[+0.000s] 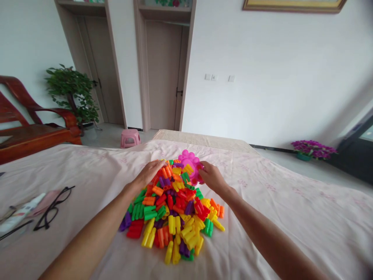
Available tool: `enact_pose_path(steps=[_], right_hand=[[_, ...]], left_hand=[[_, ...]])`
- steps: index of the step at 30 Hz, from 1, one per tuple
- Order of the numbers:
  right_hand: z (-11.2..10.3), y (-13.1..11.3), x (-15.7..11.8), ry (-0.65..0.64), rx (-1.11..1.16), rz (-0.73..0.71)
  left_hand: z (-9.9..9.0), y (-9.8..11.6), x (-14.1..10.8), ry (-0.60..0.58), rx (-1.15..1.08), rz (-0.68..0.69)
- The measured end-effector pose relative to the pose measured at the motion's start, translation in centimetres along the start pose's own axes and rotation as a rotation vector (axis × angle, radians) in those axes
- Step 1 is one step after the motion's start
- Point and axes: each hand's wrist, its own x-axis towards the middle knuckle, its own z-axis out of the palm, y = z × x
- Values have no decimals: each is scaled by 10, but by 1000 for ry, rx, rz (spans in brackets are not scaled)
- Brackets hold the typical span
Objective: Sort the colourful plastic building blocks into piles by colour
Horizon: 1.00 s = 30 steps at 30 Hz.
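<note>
A heap of plastic building pieces [177,206], shaped like joined tubes in red, orange, yellow, green and purple, lies on the cloth before me. At its far left side is my left hand [152,172], with fingers stretched over the pieces and the fingertips partly hidden. A bright pink flower-shaped plastic tray [186,156] with round petals stands tilted at the back of the heap. My right hand [212,175] grips its right edge with bent fingers. Several pieces, yellow and green among them, lie against or in front of the tray.
A pale patterned cloth [262,217] covers the surface. On the left lie black-framed glasses [52,208] and a white tube [23,212]. Beyond are a pink stool [130,138], a wooden chair [40,136], a potted plant [71,93] and purple flowers [313,149].
</note>
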Motion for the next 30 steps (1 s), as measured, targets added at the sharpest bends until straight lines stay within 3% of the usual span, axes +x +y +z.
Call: enact_pose_path(steps=[4,8,11,13,16,20,24,30], right_hand=[[-26,46,-17,24,315,265],[-60,104,-60,63,404,476],[-77,138,-100,93,424,624],[-79,148,-123,83,468,674],[-69,143,-143,5,530,673],[-41,114,-148,-101,561,581],[-14,86,-142,-159,601,506],[22,60,-129,-210,744,460]], left_hand=[[-24,-7,-28,-108,158,81],[-40,-35,-73,-5,367,97],[-45,-57,-110,-37,526,135],[-41,-64,-133,-62,570,162],[-20,-63,-158,-71,584,195],[16,-54,-171,-16,641,259],[41,-46,-163,7,702,290],[61,-32,-137,19,653,303]])
